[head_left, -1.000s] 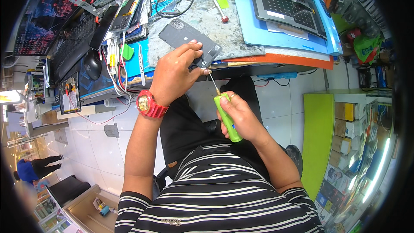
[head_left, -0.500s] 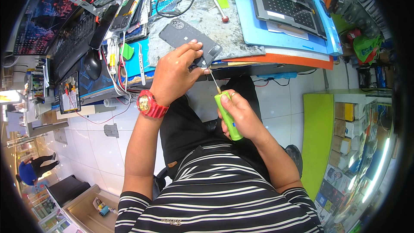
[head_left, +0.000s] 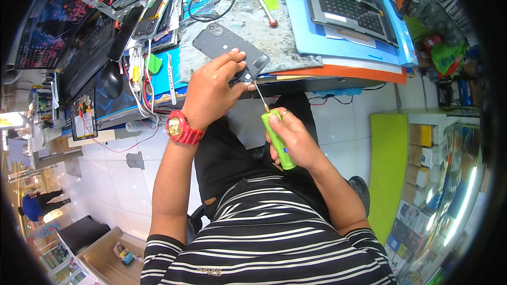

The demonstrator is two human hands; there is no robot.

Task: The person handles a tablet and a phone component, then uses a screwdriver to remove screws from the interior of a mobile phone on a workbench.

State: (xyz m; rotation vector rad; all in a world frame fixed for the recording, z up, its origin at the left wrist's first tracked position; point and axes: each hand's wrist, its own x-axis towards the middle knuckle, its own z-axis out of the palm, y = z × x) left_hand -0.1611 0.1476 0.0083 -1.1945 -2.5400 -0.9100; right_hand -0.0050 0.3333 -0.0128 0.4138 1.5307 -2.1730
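A dark grey phone with a camera block at its upper left lies on a stained grey mat at the desk edge. My left hand, red watch on the wrist, grips the phone's lower part, fingers on its back and thumb at the near edge. My right hand is closed round a green-handled tool, whose thin metal shaft reaches up to the phone's lower right corner; exact contact at the tip is hard to make out.
A laptop part rests on blue sheets at right. A keyboard, mouse, cables and stacked phones crowd the left. A red-capped tool lies on the mat. A green-sided cabinet stands right; a person is far left.
My right hand and the green tool have shifted slightly upward toward the phone. Both hands keep their grips. The distant person in blue has moved a little.
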